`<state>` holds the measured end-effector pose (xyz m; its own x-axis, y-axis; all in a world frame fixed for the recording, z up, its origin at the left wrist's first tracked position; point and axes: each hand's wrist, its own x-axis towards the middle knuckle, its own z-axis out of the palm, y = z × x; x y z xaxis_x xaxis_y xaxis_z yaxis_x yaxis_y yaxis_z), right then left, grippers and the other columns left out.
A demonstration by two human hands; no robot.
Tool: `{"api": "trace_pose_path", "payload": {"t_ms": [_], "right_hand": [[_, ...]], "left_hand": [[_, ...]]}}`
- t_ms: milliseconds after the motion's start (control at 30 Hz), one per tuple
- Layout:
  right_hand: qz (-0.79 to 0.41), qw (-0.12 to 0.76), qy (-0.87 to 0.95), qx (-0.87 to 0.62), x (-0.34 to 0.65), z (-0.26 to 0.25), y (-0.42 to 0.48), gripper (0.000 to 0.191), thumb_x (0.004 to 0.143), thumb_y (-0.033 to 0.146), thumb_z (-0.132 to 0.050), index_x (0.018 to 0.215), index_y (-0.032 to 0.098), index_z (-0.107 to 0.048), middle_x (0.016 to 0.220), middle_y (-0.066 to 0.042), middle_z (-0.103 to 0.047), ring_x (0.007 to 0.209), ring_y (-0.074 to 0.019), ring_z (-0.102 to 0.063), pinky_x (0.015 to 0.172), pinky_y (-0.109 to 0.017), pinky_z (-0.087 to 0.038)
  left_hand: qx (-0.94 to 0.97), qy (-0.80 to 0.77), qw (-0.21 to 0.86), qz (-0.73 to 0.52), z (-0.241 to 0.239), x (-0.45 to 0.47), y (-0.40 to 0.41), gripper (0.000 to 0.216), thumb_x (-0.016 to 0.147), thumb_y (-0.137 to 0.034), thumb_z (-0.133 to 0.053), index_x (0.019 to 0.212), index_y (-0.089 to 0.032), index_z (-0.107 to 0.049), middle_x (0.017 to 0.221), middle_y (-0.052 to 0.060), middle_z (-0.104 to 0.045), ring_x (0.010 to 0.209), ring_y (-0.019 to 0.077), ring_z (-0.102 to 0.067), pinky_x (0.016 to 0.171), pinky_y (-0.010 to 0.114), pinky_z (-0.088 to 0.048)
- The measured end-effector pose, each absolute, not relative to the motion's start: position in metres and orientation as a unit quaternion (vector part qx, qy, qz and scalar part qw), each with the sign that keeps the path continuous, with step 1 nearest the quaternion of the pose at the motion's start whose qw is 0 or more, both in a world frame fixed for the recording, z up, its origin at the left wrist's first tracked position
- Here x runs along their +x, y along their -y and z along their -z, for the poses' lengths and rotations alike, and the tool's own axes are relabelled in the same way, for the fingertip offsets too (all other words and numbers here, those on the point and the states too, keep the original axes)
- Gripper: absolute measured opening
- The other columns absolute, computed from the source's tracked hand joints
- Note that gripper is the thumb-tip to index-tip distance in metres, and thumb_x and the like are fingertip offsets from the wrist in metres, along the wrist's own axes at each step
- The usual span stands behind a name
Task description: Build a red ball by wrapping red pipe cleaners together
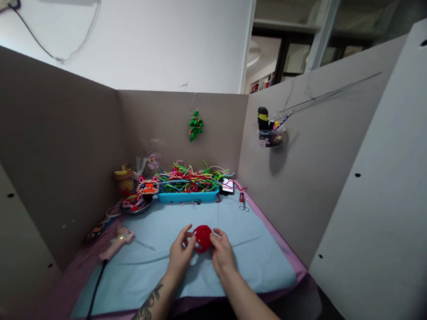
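Observation:
A round red openwork ball (202, 238) of fuzzy stems, with small gaps in its surface, is held just above the blue cloth (256, 265). My left hand (181, 245) has its thumb and fingertips at the ball's left edge, fingers curved. On the other side, my right hand (223, 251) grips the right edge between thumb and fingers. Part of the ball's underside is hidden. Left of the hands, a pink glue gun (117, 244) lies on the cloth, its black cord running toward the front edge.
A blue tray (189, 197) heaped with colourful fuzzy stems stands at the back. Beside it are a metal bowl (136, 208) of coloured pieces and a beaded item (148, 187). Small scissors (244, 208) lie back right. Grey partitions (290, 187) enclose the table; a cup of tools (269, 135) hangs right.

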<state>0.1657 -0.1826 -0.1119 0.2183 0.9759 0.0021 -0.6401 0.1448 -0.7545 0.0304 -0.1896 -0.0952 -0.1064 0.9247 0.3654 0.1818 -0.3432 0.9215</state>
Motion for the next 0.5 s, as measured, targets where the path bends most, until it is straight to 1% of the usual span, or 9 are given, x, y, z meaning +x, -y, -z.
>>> {"api": "trace_pose_path", "payload": {"t_ms": [100,167,233,267,400,500], "right_hand": [[-0.568,0.706,0.280,-0.316,0.1651,0.1126,0.1835,0.042,0.062,0.037,-0.077,0.092,0.025,-0.052,0.066,0.004,-0.064,0.060,-0.0176,-0.061,0.062,-0.030,-0.044],[-0.568,0.702,0.290,-0.317,0.1651,0.1131,0.1840,0.041,0.062,0.036,-0.077,0.092,0.024,-0.052,0.065,0.004,-0.064,0.060,-0.0175,-0.060,0.062,-0.030,-0.044],[-0.570,0.700,0.289,-0.318,0.1655,0.1138,0.1840,0.042,0.061,0.036,-0.078,0.092,0.024,-0.053,0.065,0.004,-0.065,0.060,-0.0177,-0.061,0.063,-0.031,-0.044],[-0.571,0.700,0.287,-0.318,0.1657,0.1142,0.1837,0.042,0.060,0.036,-0.078,0.092,0.024,-0.053,0.065,0.004,-0.065,0.060,-0.0179,-0.061,0.063,-0.031,-0.045],[-0.577,0.697,0.287,-0.315,0.1669,0.1157,0.1820,0.040,0.062,0.037,-0.077,0.091,0.024,-0.053,0.068,0.003,-0.065,0.063,-0.0184,-0.061,0.066,-0.032,-0.045],[-0.571,0.706,0.274,-0.317,0.1673,0.1170,0.1804,0.033,0.064,0.039,-0.075,0.087,0.025,-0.056,0.073,0.002,-0.066,0.068,-0.0180,-0.061,0.068,-0.031,-0.044]], "left_hand": [[0.609,-0.463,0.318,-0.560,0.0939,0.0325,0.1921,0.042,0.079,-0.037,-0.061,0.117,-0.018,-0.064,0.096,0.007,-0.071,0.071,0.0172,-0.060,0.066,0.028,-0.046],[0.615,-0.460,0.316,-0.557,0.0939,0.0324,0.1927,0.041,0.079,-0.034,-0.061,0.116,-0.018,-0.065,0.091,0.006,-0.071,0.064,0.0154,-0.056,0.061,0.027,-0.044],[0.613,-0.462,0.320,-0.555,0.0945,0.0319,0.1928,0.041,0.078,-0.032,-0.062,0.116,-0.017,-0.065,0.082,0.003,-0.069,0.055,0.0129,-0.049,0.056,0.026,-0.041],[0.610,-0.460,0.326,-0.557,0.0950,0.0317,0.1927,0.042,0.077,-0.032,-0.063,0.116,-0.017,-0.065,0.080,0.002,-0.069,0.053,0.0122,-0.048,0.056,0.026,-0.040],[0.581,-0.444,0.377,-0.568,0.0966,0.0331,0.1912,0.054,0.074,-0.032,-0.066,0.124,-0.015,-0.060,0.081,0.002,-0.069,0.059,0.0132,-0.053,0.061,0.026,-0.042],[0.528,-0.429,0.431,-0.593,0.0951,0.0341,0.1887,0.063,0.072,-0.036,-0.069,0.130,-0.014,-0.054,0.073,0.000,-0.066,0.063,0.0137,-0.057,0.064,0.025,-0.043]]}}
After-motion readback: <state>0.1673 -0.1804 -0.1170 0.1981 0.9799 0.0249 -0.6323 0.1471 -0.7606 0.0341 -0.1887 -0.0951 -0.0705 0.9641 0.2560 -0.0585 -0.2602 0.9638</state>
